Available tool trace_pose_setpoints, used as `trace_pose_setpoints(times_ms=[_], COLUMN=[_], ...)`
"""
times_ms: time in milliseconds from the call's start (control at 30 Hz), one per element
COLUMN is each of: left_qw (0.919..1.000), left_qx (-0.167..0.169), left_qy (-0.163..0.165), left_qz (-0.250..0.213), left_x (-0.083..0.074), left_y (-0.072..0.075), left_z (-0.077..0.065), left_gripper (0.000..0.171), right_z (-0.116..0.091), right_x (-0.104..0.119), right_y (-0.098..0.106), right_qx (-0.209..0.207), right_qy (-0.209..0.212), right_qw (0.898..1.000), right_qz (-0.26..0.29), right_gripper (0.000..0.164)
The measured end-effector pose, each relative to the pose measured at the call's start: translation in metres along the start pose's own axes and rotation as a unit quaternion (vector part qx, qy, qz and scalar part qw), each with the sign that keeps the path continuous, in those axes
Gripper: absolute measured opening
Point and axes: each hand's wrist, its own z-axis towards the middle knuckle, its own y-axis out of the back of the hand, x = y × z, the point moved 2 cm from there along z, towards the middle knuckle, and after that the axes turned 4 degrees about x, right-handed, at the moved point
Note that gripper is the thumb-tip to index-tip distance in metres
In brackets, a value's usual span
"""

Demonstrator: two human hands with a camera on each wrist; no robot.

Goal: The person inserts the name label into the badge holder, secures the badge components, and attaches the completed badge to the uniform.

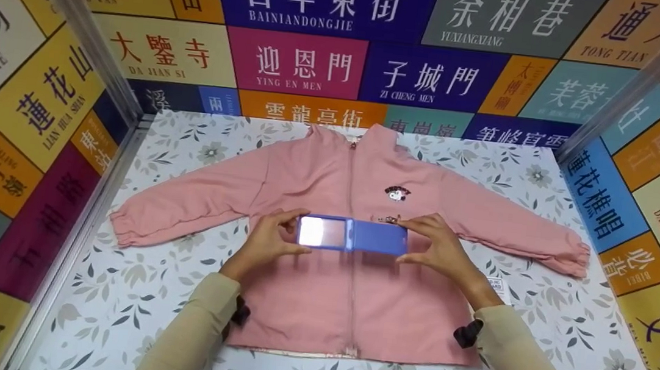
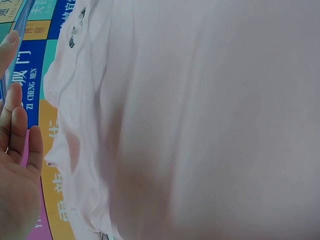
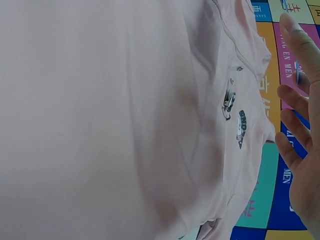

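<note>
A small blue folding mirror (image 1: 379, 238), opened flat at its hinge, is held level above a pink zip-up jacket (image 1: 293, 304). Its left half is a bright, reflective panel; its right half is plain blue. My left hand (image 1: 266, 241) pinches the left end between thumb and fingers. At the opposite end, my right hand (image 1: 442, 251) pinches with thumb below and fingers above. Face up and sleeves spread, the jacket has its front zip closed. A cartoon patch (image 1: 396, 193) decorates its chest. In the wrist views, the left hand (image 2: 20, 185) and right hand (image 3: 306, 160) are partly cut off.
A white table covering with a grey leaf print (image 1: 115, 303) lies under the jacket. Panels with colourful lettered signs (image 1: 312, 63) enclose the back and both sides, joined by metal corner posts (image 1: 87, 18). A small white label (image 1: 496, 285) shows beside the right forearm.
</note>
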Motion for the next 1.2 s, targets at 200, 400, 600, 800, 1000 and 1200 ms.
trace_pose_setpoints(times_ms=[200, 400, 600, 800, 1000, 1200], left_qw=[1.0, 1.0, 1.0, 0.9999, 1.0, 1.0], left_qx=[0.001, -0.003, -0.007, -0.006, -0.004, 0.003], left_qy=[0.009, 0.003, -0.001, -0.009, -0.001, 0.007], left_qz=[-0.003, -0.001, -0.001, -0.001, -0.003, -0.005], left_x=[0.001, 0.001, 0.001, 0.001, 0.002, 0.002], left_y=[0.0, -0.001, -0.002, -0.003, -0.003, -0.003], left_z=[-0.001, -0.001, -0.002, -0.003, -0.004, -0.004], left_gripper=[0.078, 0.079, 0.079, 0.077, 0.077, 0.077], right_z=[-0.001, -0.003, -0.005, -0.006, -0.005, -0.003], right_x=[-0.008, -0.017, -0.024, -0.029, -0.033, -0.035], right_y=[-0.003, -0.008, -0.016, -0.023, -0.025, -0.026], right_qx=[0.004, 0.007, 0.02, 0.037, 0.042, 0.045], right_qy=[-0.016, -0.032, -0.048, -0.064, -0.069, -0.06], right_qw=[1.0, 0.999, 0.998, 0.997, 0.997, 0.997], right_qz=[0.012, 0.022, 0.019, 0.011, 0.011, 0.002], right_gripper=[0.08, 0.08, 0.08, 0.081, 0.083, 0.082])
